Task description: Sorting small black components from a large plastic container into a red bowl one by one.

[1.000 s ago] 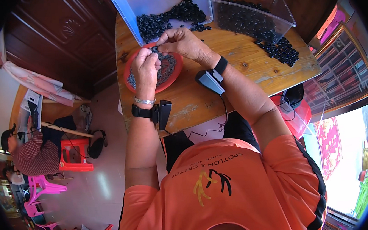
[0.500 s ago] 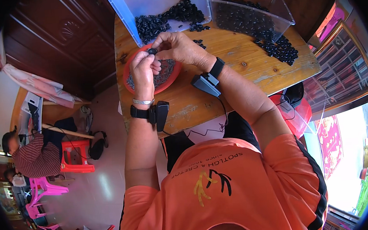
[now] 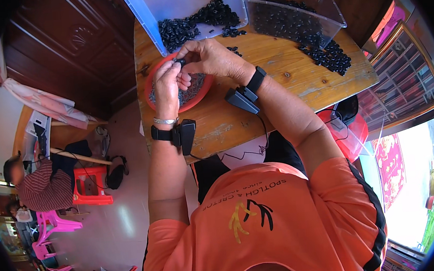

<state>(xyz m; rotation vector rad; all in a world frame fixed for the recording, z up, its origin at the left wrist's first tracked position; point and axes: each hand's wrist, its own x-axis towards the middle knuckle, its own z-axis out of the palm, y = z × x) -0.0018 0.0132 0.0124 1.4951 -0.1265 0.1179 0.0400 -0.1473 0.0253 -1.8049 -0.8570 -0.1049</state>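
Over a red bowl [image 3: 199,97] my two hands meet at a small black oval piece [image 3: 181,62]. My left hand [image 3: 168,83] pinches the piece from below, its other fingers curled. From the upper right, my right hand [image 3: 210,58] has its thumb and fingertips closed at the same piece, partly covering it. Many small grey, metal-looking bits [image 3: 190,90] lie in the bowl. Behind the hands, a clear bluish bin [image 3: 142,21] tipped toward me holds a heap of similar black pieces [image 3: 217,14].
A second clear bin [image 3: 337,16] with black pieces stands at the back right, a loose pile [image 3: 331,60] beside it on the wooden table [image 3: 285,99]. Cabled black devices [image 3: 243,100] are strapped to my wrists. At left, another person [image 3: 45,184] sits near a red stool [image 3: 91,186].
My right fingers have shifted slightly at the black piece, which now shows less and looks turned. Both hands stay over the bowl.
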